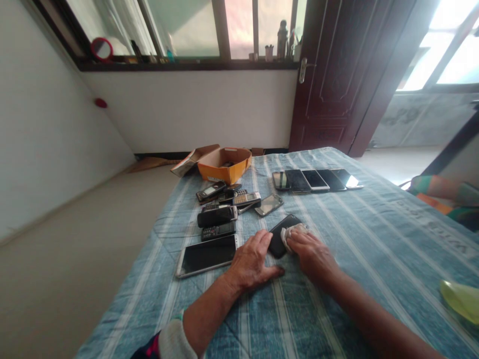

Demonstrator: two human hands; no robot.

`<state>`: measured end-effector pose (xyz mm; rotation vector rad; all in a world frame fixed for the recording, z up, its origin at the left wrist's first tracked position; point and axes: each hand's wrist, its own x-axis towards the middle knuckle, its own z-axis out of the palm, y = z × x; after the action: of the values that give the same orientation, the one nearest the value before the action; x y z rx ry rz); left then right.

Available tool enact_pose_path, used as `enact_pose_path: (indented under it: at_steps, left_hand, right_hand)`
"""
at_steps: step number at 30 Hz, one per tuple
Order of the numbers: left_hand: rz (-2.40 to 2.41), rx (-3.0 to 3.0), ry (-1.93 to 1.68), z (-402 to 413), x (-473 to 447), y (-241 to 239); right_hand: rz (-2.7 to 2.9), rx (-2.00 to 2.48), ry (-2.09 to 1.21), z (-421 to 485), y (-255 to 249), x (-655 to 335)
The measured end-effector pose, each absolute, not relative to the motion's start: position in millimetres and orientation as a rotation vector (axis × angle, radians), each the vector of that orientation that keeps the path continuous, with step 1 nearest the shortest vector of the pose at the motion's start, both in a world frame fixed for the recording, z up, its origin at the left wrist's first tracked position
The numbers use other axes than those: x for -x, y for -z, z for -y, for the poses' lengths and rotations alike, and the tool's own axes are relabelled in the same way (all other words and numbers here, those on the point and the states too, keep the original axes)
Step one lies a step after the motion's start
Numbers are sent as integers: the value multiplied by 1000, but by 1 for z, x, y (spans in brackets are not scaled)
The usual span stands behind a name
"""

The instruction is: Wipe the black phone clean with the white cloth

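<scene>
A black smartphone [277,240] lies at a slant on the striped blue bedcover. My right hand [312,252] presses a crumpled white cloth or tissue [290,234] onto the phone's right side, fingers closed over it. At the phone's left edge rests my left hand [252,262], its thumb spread away from the fingers, which seem to touch the edge. Close to that hand lies a large white-framed tablet or phone [207,256] with a dark screen. Beyond it are a black keypad phone [218,231], a dark phone [215,216] and several others in a loose pile. A grey-framed phone [269,204] lies apart from them.
An open orange cardboard box [224,172] stands at the bed's far left. Several phones [315,180] form a row at the far right. A yellow-green object [460,300] sits near the right edge. Behind are a dark red door [337,75] and a window ledge [187,65].
</scene>
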<state>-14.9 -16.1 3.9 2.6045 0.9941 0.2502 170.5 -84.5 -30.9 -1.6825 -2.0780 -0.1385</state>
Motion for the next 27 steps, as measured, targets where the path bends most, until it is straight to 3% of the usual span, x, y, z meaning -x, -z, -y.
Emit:
enact_pose_path:
  at_steps: [15, 27]
  left_hand:
    - [-987, -2630, -263, 15, 16, 1]
    - [-991, -2611, -296, 17, 14, 0]
  right_hand:
    - [1901, 1904, 223, 72, 39, -192]
    - [2130, 1513, 215, 99, 39, -149]
